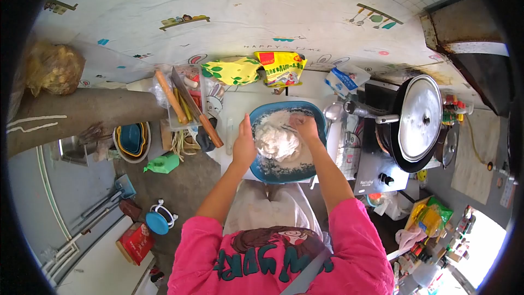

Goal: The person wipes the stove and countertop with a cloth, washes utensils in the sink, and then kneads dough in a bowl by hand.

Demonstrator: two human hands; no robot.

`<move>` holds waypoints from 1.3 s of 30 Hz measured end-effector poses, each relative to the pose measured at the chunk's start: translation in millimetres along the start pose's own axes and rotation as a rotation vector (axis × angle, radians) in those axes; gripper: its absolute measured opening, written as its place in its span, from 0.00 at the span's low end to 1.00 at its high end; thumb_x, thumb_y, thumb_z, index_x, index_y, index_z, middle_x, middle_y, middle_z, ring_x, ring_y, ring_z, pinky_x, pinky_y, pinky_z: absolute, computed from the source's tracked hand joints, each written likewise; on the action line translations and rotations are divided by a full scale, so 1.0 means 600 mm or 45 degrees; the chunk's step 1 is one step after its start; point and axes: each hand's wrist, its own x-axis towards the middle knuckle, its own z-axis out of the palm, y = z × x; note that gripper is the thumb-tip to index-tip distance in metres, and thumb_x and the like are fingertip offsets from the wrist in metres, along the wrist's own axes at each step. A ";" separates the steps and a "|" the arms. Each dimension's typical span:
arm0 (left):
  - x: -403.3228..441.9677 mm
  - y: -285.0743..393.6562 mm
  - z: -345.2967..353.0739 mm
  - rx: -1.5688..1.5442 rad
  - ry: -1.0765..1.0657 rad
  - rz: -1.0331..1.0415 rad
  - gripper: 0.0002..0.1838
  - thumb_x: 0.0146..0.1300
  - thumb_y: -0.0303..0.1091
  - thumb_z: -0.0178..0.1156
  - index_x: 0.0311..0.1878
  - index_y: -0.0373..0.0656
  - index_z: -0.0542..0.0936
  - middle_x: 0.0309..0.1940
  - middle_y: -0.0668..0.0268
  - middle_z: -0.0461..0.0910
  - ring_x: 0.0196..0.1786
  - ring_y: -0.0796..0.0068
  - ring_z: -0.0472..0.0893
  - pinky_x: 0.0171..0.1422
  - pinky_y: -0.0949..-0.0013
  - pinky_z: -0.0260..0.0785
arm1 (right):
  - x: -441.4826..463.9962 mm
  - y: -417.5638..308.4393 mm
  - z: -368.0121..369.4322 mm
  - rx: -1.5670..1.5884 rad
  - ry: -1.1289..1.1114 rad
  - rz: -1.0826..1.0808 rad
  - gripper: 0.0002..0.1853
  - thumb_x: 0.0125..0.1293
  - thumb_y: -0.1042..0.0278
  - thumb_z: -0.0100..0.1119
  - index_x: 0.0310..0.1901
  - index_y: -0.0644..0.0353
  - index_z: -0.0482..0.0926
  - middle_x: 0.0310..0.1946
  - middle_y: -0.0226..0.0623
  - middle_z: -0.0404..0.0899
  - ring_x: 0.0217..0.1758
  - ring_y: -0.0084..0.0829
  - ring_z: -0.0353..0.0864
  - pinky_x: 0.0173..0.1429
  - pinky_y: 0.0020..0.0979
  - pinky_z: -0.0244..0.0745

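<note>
A blue basin [317, 110] on the counter holds a heap of white flour [277, 141], with loose flour spread over the basin's floor and sides. My left hand [244, 143] grips the basin's left rim, its fingers fairly straight along the side. Inside the basin at the right, my right hand [305, 127] is closed around what look like thin chopsticks [287, 128], whose tips reach into the flour. My fingers hide most of their length.
Yellow packages [283, 69] stand behind the basin. At left, a cleaver [191, 98] and rolling pin [171, 97] lie across a plastic container [178, 125]. To the right are a ladle [333, 111] and a stove [376, 172] bearing a lidded wok [420, 117].
</note>
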 end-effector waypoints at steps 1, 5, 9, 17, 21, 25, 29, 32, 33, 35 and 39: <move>0.000 -0.002 0.002 0.004 0.012 0.015 0.49 0.46 0.14 0.54 0.73 0.41 0.43 0.67 0.50 0.57 0.48 0.43 0.76 0.43 0.55 0.72 | 0.009 0.007 0.009 0.055 0.001 -0.119 0.11 0.62 0.76 0.54 0.44 0.68 0.81 0.34 0.38 0.84 0.38 0.24 0.83 0.41 0.24 0.78; 0.001 0.003 -0.002 -0.010 -0.010 -0.004 0.50 0.45 0.14 0.55 0.73 0.41 0.43 0.67 0.50 0.57 0.47 0.43 0.76 0.43 0.55 0.72 | 0.004 -0.035 0.025 0.265 -0.077 -0.047 0.11 0.59 0.73 0.56 0.43 0.61 0.83 0.33 0.36 0.85 0.39 0.23 0.84 0.43 0.25 0.78; 0.001 0.006 -0.001 -0.007 -0.020 -0.024 0.51 0.44 0.14 0.55 0.73 0.41 0.43 0.67 0.50 0.57 0.47 0.43 0.76 0.43 0.55 0.72 | 0.012 -0.055 0.048 0.000 0.004 -0.293 0.12 0.56 0.69 0.58 0.41 0.59 0.83 0.35 0.40 0.84 0.39 0.33 0.84 0.46 0.30 0.77; 0.001 0.004 0.003 -0.058 0.051 0.020 0.50 0.45 0.14 0.54 0.73 0.42 0.42 0.67 0.51 0.58 0.51 0.43 0.74 0.45 0.55 0.72 | -0.041 -0.150 0.098 -0.363 -0.187 -0.642 0.12 0.52 0.59 0.59 0.30 0.59 0.77 0.32 0.48 0.77 0.39 0.51 0.76 0.46 0.45 0.73; -0.003 0.009 -0.002 -0.050 0.049 0.002 0.49 0.46 0.13 0.53 0.73 0.42 0.43 0.67 0.51 0.57 0.51 0.43 0.75 0.46 0.56 0.72 | -0.121 -0.145 0.033 -0.434 -0.140 -0.940 0.10 0.50 0.62 0.60 0.33 0.55 0.76 0.34 0.39 0.73 0.43 0.43 0.73 0.47 0.42 0.69; -0.002 0.017 -0.013 -0.074 -0.004 -0.066 0.48 0.46 0.13 0.53 0.73 0.41 0.45 0.68 0.50 0.57 0.52 0.43 0.74 0.46 0.56 0.72 | -0.186 -0.099 -0.005 -0.727 -0.105 -1.115 0.11 0.48 0.63 0.61 0.34 0.53 0.73 0.34 0.35 0.71 0.45 0.38 0.72 0.49 0.41 0.67; -0.004 0.006 -0.004 -0.088 0.084 0.015 0.48 0.46 0.13 0.52 0.72 0.41 0.46 0.68 0.50 0.57 0.51 0.43 0.75 0.46 0.55 0.71 | -0.185 -0.075 0.024 -0.806 -0.022 -1.094 0.10 0.52 0.62 0.58 0.35 0.52 0.72 0.35 0.34 0.70 0.46 0.37 0.71 0.51 0.41 0.65; -0.001 0.000 0.004 -0.061 0.100 0.027 0.48 0.46 0.13 0.53 0.72 0.41 0.46 0.68 0.50 0.57 0.51 0.43 0.75 0.45 0.55 0.71 | -0.150 -0.080 0.048 -0.861 -0.039 -0.987 0.08 0.55 0.63 0.54 0.37 0.53 0.72 0.38 0.35 0.72 0.48 0.37 0.71 0.53 0.41 0.64; -0.002 -0.003 0.008 -0.063 0.124 0.054 0.48 0.46 0.14 0.53 0.72 0.41 0.46 0.68 0.50 0.57 0.51 0.43 0.75 0.45 0.55 0.71 | -0.139 -0.083 0.056 -0.903 -0.079 -0.926 0.08 0.57 0.63 0.52 0.38 0.53 0.72 0.40 0.36 0.72 0.49 0.38 0.71 0.54 0.41 0.64; 0.000 -0.008 0.011 -0.064 0.174 0.118 0.48 0.46 0.14 0.53 0.72 0.41 0.46 0.68 0.50 0.57 0.50 0.43 0.75 0.45 0.55 0.72 | -0.116 -0.089 0.071 -0.922 -0.090 -0.854 0.09 0.57 0.63 0.52 0.38 0.54 0.72 0.41 0.37 0.73 0.50 0.38 0.72 0.54 0.42 0.64; 0.000 0.003 0.003 -0.059 0.083 0.038 0.48 0.46 0.14 0.54 0.73 0.41 0.45 0.68 0.50 0.57 0.48 0.43 0.76 0.45 0.54 0.72 | -0.076 -0.107 0.078 -0.859 -0.086 -0.725 0.10 0.58 0.62 0.53 0.40 0.55 0.72 0.41 0.39 0.73 0.49 0.41 0.73 0.52 0.44 0.67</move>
